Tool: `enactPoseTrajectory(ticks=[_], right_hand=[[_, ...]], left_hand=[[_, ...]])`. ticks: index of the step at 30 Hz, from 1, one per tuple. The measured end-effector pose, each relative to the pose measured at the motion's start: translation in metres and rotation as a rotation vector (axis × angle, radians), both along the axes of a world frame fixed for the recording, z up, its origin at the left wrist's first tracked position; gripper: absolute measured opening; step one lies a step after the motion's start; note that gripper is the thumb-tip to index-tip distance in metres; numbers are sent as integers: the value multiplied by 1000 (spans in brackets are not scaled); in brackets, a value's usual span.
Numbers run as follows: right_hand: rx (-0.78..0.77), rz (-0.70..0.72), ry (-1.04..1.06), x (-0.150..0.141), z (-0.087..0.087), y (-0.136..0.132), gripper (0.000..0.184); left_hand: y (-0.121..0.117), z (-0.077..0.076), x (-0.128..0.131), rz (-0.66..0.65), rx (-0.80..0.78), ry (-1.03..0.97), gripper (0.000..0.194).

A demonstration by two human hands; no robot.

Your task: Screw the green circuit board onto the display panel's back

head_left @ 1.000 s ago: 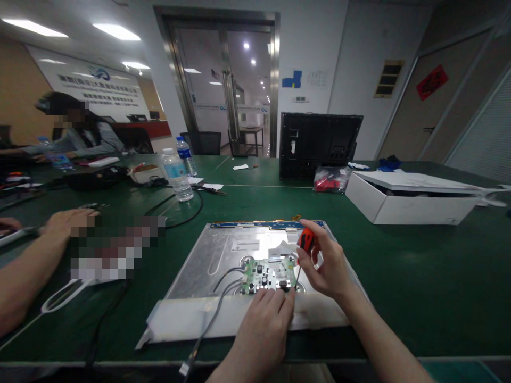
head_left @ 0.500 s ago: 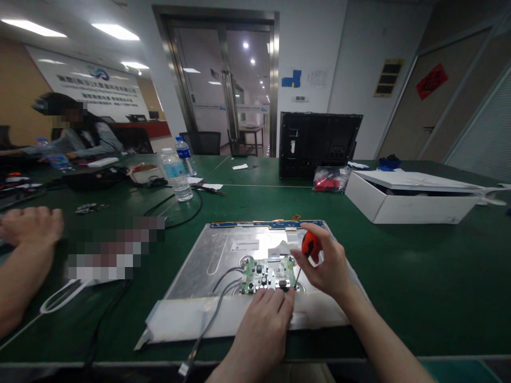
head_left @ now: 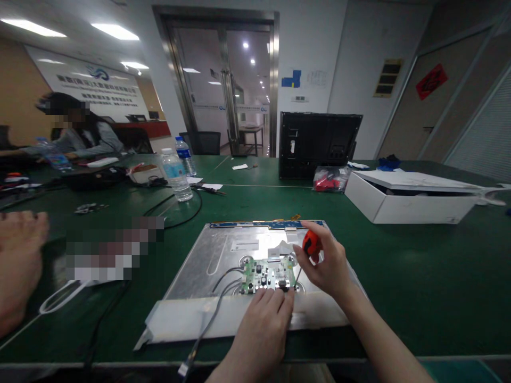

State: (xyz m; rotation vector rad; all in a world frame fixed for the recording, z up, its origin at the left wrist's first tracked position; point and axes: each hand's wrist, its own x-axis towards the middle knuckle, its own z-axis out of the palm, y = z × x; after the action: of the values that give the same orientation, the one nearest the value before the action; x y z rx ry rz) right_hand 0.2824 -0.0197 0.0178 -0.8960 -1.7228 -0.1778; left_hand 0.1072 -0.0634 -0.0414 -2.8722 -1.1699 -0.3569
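Observation:
A green circuit board (head_left: 268,270) lies on the silver back of a flat display panel (head_left: 195,266), which rests on the green table. My left hand (head_left: 265,316) has its curled fingers together against the board's near edge; its fingertips are partly hidden. Between the thumb and fingers of my right hand (head_left: 329,263), a screwdriver (head_left: 310,243) with a red-orange and black handle is held tilted. Its thin shaft reaches down to the board's right near corner. Grey cables (head_left: 219,303) run from the board's left side over the panel's near edge.
Another person's hand (head_left: 19,260) is at the left edge, near a blurred-out item with a white cord (head_left: 59,300). Water bottles (head_left: 178,178) stand farther back. Behind the panel are a black monitor housing (head_left: 319,143), a red-filled bag (head_left: 330,181) and a white box (head_left: 415,205).
The other person's hand at left has shifted left. My screwdriver handle has turned slightly in my right hand; its tip stays at the board's corner. My left hand has not visibly moved.

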Motion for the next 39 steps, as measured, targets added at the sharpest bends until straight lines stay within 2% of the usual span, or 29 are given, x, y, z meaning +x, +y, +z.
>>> enactPoseTrajectory(ticks=[4, 12, 22, 26, 31, 39], right_hand=[[6, 11, -5, 0, 0, 0, 34], [-80, 104, -8, 4, 1, -3, 42], [-8, -3, -9, 1, -3, 2, 35], [-16, 51, -24, 4, -2, 0, 32], [-104, 116, 6, 6, -1, -4, 37], [15, 25, 0, 0, 0, 0, 31]], left_hand=[[-1, 1, -1, 6, -11, -12, 44], [0, 0, 0, 1, 10, -5, 44], [-2, 2, 0, 1, 6, 7, 42], [-2, 2, 0, 4, -2, 20, 43], [0, 4, 1, 12, -7, 55, 44], [-1, 4, 1, 11, -22, 56, 44]])
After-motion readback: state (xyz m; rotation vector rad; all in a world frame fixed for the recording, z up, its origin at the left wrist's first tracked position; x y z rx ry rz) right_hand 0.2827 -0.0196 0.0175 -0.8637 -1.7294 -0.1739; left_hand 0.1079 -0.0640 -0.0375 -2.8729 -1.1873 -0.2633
